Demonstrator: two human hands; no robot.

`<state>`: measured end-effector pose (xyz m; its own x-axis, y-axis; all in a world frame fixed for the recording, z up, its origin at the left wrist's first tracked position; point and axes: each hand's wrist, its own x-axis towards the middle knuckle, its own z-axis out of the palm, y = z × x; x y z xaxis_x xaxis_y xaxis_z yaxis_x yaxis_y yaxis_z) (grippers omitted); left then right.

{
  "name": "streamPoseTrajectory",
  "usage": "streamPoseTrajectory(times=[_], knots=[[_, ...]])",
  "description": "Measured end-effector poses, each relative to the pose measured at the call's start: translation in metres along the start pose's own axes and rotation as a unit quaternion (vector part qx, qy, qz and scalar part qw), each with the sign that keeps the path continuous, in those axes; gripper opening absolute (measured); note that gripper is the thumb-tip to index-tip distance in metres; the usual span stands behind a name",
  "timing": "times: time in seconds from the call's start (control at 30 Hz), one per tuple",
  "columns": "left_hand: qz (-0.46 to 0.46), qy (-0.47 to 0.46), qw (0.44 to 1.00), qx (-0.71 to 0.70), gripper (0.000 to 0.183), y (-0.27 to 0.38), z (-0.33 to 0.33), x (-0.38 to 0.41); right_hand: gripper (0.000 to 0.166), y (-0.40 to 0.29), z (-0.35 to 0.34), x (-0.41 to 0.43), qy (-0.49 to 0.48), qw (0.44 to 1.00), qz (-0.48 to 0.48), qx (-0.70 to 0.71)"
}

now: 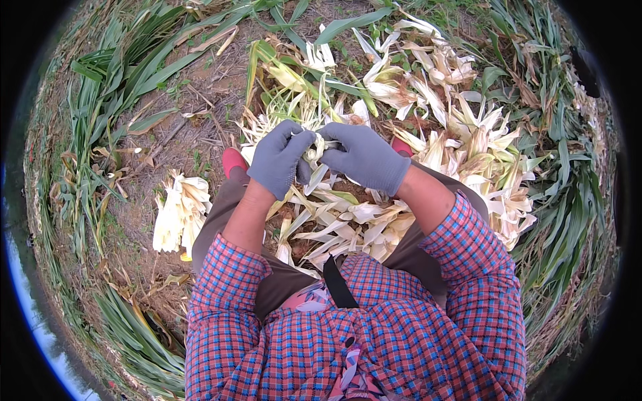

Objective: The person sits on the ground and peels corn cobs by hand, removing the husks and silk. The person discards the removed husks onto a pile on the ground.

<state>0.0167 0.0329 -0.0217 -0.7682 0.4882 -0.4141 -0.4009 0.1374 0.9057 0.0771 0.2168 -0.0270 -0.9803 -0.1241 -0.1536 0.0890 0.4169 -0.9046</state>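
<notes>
Both of my hands wear grey work gloves and meet in front of my lap. Between them is a twisted knot of pale corn husk strips (315, 152). My left hand (276, 161) pinches the knot's left side with thumb and fingers. From the other side, my right hand (370, 156) grips the strips with curled fingers. A fan of shredded pale husks (258, 129) spreads just beyond my left hand; the gloves hide how it joins the knot. Loose dry husks (356, 220) lie on the ground between my legs, below the hands.
A gathered bundle of husks (181, 213) rests on the soil to my left. Heaped husks (481, 150) lie to my right, more (396, 85) ahead. Cut green corn stalks (125, 75) border the left; others (567, 200) line the right. A red shoe (234, 161) shows beside the left hand.
</notes>
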Motion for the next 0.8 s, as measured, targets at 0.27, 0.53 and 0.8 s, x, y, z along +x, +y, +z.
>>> streamPoseTrajectory(times=[0.27,0.53,0.8], knots=[[0.010,0.008,1.000,0.017,0.017,0.000,0.000,0.001,0.025,0.004,0.005,0.002,0.017,0.999,-0.022,-0.039],[0.043,0.029,0.996,0.072,0.016,-0.007,-0.003,0.003,0.022,0.008,0.010,-0.003,-0.003,0.966,-0.073,-0.247],[0.194,0.102,0.957,0.189,0.018,-0.021,-0.004,0.010,0.025,0.003,0.007,-0.003,-0.066,0.966,-0.081,-0.235]])
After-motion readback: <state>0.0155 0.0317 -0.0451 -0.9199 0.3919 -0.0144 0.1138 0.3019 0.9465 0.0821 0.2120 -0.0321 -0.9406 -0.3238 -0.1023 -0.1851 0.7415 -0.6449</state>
